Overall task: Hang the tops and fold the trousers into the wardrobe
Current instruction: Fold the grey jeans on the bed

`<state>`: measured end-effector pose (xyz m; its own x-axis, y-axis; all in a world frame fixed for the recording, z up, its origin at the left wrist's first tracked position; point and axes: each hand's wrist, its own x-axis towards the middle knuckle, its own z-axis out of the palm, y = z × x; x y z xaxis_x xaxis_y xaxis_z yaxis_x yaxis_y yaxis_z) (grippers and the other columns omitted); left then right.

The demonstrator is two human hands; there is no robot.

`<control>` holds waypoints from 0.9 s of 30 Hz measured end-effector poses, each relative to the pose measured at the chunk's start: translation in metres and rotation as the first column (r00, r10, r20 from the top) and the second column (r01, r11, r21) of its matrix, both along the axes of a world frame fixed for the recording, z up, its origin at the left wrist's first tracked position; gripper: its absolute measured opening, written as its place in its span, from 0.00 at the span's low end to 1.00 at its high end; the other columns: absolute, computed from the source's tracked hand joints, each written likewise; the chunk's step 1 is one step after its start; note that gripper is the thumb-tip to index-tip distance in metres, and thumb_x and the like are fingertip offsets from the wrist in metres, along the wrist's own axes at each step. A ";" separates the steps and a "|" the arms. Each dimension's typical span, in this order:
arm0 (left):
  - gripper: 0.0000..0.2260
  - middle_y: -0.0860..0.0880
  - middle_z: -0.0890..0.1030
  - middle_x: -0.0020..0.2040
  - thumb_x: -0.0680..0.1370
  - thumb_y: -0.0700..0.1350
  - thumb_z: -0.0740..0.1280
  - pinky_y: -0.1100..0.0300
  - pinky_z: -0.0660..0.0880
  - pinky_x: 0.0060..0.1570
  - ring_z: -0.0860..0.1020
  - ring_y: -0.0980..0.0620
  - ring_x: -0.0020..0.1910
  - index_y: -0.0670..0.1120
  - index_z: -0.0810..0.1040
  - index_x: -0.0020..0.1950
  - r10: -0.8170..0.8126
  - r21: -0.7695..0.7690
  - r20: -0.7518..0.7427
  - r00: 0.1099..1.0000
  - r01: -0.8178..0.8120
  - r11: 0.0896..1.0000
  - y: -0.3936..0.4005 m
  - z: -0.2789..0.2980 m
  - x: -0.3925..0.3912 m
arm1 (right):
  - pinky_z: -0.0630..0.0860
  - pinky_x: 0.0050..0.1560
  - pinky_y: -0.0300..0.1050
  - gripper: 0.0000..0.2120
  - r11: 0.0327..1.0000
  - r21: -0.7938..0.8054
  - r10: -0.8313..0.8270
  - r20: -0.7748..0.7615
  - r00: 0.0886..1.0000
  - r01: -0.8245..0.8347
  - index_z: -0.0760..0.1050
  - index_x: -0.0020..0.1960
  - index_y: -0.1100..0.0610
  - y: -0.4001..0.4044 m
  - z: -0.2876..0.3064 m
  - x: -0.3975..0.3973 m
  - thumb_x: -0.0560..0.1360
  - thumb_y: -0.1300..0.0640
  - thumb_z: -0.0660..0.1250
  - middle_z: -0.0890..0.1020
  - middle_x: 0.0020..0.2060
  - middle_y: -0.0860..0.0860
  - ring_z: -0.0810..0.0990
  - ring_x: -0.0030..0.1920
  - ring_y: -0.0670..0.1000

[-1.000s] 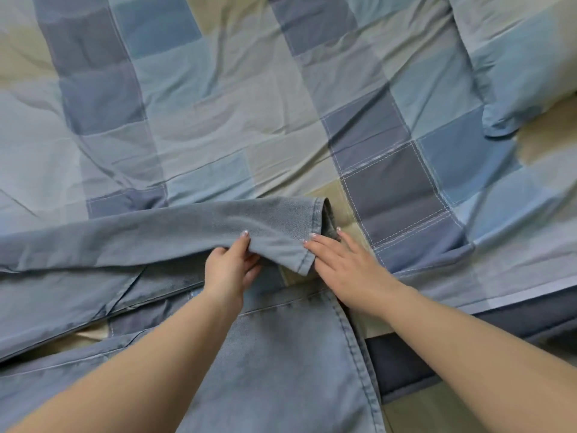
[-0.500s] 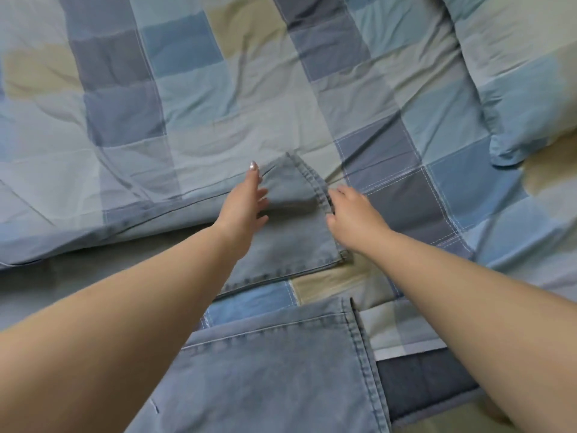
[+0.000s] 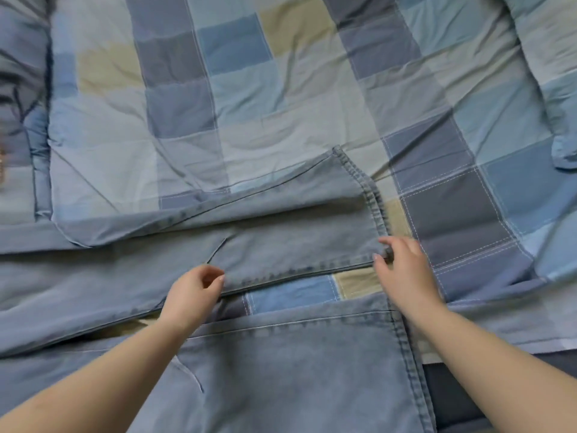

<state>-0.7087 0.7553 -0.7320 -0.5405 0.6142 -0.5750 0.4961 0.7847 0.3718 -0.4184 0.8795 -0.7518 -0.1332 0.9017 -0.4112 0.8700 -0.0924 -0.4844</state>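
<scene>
Blue trousers (image 3: 296, 220) lie across the bed (image 3: 281, 89) near its front edge, the waist end cut off at left. Left hand (image 3: 190, 296) pinches the leg's near seam; right hand (image 3: 402, 270), blurred, pinches the hem corner.

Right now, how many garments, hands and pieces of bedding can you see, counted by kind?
Denim trousers: 1, spread on the bed, both legs in view.
Hands: 2, left hand and right hand, both pinching the far leg's near edge.
Checked quilt: 1.
Pillow: 1, at the right edge.
Tops: 0 in view.
Total: 5.
</scene>
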 end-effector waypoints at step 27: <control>0.32 0.43 0.65 0.74 0.78 0.46 0.67 0.58 0.62 0.67 0.66 0.44 0.71 0.47 0.54 0.78 -0.280 -0.030 -0.071 0.957 0.278 0.960 0.163 -0.019 -0.044 | 0.62 0.68 0.47 0.28 0.989 0.009 0.145 0.057 0.988 -0.146 0.59 0.76 0.54 0.131 -0.027 -0.056 0.78 0.58 0.64 0.63 0.72 0.56 0.66 0.70 0.57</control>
<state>-0.7530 0.9185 -0.7511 -0.3906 0.7354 -0.5537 0.7217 0.6180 0.3117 -0.4744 1.0105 -0.7792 -0.2407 0.8799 -0.4096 0.8995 0.0437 -0.4348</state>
